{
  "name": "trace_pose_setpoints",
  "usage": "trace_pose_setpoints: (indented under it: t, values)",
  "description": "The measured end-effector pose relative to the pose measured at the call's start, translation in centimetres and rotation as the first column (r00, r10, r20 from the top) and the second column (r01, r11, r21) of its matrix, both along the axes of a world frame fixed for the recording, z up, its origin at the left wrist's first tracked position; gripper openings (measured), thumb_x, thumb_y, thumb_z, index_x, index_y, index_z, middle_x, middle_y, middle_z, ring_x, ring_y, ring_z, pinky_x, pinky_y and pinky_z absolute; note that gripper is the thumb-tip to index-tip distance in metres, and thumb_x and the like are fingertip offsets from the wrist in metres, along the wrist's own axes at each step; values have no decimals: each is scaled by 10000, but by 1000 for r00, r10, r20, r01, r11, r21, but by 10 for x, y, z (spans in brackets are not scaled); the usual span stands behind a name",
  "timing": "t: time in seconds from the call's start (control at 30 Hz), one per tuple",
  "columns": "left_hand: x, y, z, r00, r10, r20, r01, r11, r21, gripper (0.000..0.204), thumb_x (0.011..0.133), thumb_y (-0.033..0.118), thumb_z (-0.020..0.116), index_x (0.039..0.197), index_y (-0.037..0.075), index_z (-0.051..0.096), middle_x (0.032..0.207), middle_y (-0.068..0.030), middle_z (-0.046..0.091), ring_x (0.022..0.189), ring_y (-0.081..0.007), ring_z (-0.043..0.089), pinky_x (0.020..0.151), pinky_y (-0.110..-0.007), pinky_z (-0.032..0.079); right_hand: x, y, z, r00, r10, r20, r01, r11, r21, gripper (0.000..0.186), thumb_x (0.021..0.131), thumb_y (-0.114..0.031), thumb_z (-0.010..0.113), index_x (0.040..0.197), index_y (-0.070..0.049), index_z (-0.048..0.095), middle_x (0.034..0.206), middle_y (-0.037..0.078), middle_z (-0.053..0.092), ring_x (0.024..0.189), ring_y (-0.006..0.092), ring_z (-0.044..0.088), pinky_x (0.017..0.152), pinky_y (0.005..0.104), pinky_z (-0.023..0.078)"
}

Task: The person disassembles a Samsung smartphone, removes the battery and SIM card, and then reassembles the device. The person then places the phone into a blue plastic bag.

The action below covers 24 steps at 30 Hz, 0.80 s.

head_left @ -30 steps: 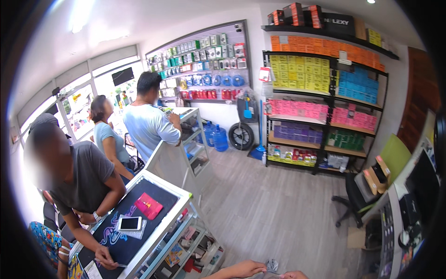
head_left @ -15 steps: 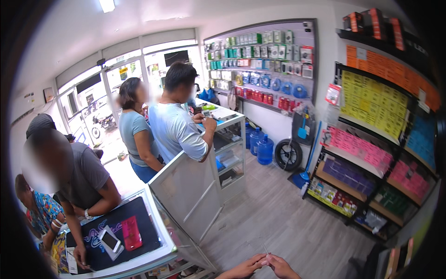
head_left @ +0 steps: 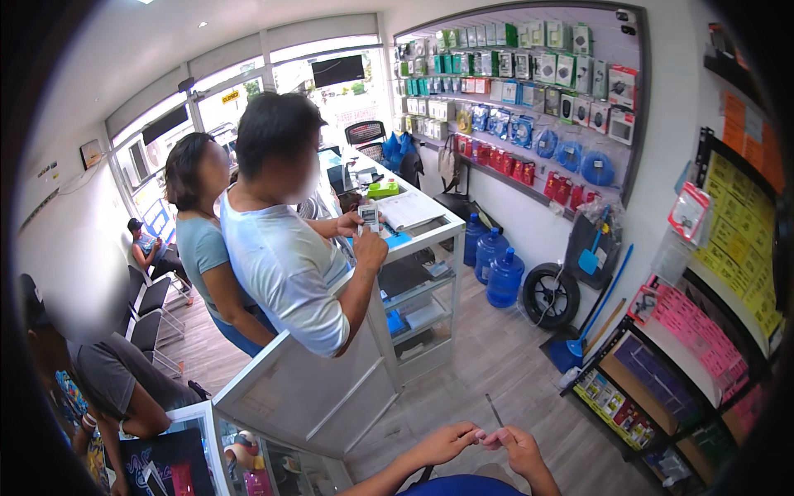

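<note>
Right hand point(head_left: 519, 447): gripping the lower end of a slim, dark grey, rod-like tool point(head_left: 494, 410) between thumb and fingers.
Left hand point(head_left: 447, 443): curling its fingers inward, with the tips lying just beside the right hand's; whether they are pinching anything, I cannot tell.
Tool's place: rising out of the right hand and leaning up to the left, with grey wood-look flooring point(head_left: 513, 364) showing behind it.
Tool's handling: probably feeling light and stiff, perhaps smooth enough to be rolling between fingertips; its thin free end is looking like the more fragile part.
Tool's hold: the lower shaft is seeming best, pinched by thumb and forefinger.
Hands and tool, counted: two bare hands are working close together; one tool is showing.
Bottles, counted: three large, translucent blue plastic water bottles point(head_left: 505, 281) are standing on the floor.
Wheel, counted: one round, black-tyred wheel point(head_left: 536, 309) is leaning by the wall.
</note>
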<state>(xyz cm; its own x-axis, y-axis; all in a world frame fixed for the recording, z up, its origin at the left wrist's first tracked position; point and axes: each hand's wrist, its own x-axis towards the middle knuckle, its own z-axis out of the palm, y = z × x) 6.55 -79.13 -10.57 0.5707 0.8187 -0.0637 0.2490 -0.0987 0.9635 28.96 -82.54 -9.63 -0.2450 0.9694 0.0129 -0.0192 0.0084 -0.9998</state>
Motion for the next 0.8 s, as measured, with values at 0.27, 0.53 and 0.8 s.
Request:
trace_pose_setpoints:
  t: [0.27, 0.53, 0.8]
  values:
    - [15, 150, -25, 912, 409, 35, -398, 902, -168, 407, 1085, 385, 519, 1207, 35, 687, 1024, -66, 691, 1006, -163, 642, 939, -323, 492, 31, 207, -13, 980, 155, 127, -130, 973, -188, 355, 1079, -307, 544, 1081, -6, 732, 700, -35, 507, 661, 50, 461, 613, 225, 388]
    - [21, 261, 34, 658, 734, 168, -716, 679, -163, 322, 1081, 296, 546, 1175, 27, 694, 1036, -61, 690, 1017, -140, 642, 937, -314, 495, 0, 430, 49, 828, 560, 19, -555, 824, -115, 320, 1090, -300, 519, 1183, -52, 699, 688, -58, 455, 635, 44, 408, 585, 234, 358]
    - [-13, 364, 61, 448, 836, 317, -883, 470, 8, 263, 1061, 242, 573, 1085, 31, 727, 932, -50, 687, 877, -123, 634, 830, -281, 483, -51, 582, 79, 866, 495, -71, -490, 868, 82, 261, 1074, -223, 540, 1250, -33, 573, 739, -29, 486, 646, 39, 408, 582, 214, 324]
